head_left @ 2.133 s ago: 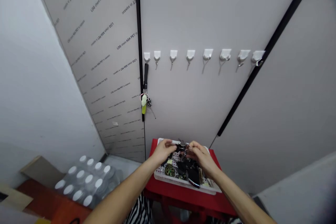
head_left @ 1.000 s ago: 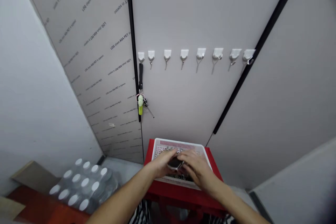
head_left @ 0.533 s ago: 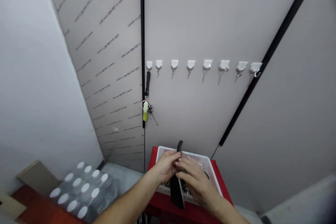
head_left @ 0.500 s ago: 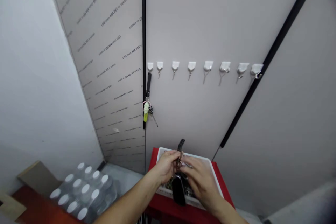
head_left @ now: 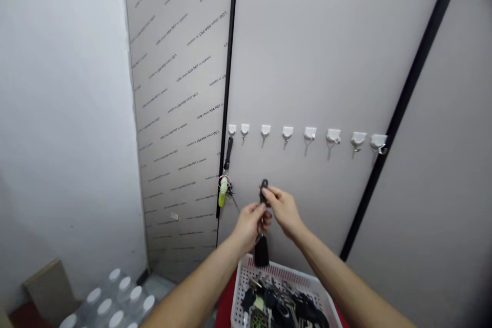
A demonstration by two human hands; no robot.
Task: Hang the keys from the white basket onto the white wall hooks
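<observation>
Holding: both hands share one black key fob just below the hook row, its strap loop up and its body dangling.
Left hand: left hand has its fingers closed in a pinch on the fob's strap, mid-length.
Right hand: right hand has thumb and forefinger nipped shut on the strap's top loop, the other fingers loosely curled.
Surface: white basket of keys, well below the hook row, directly under the fob.
Room: grey wall panel carrying the hook row; printed film sheet left of it.
Edges: black strips bound the hook row at both ends.
Open room: bare panel between the hook row and the hands.
Counts: eight hooks; one hung keychain on the leftmost; seven bare; two strips; two hands; one basket.
Floor: bottle pack far below-left of the hook row, cut by the frame edge.
</observation>
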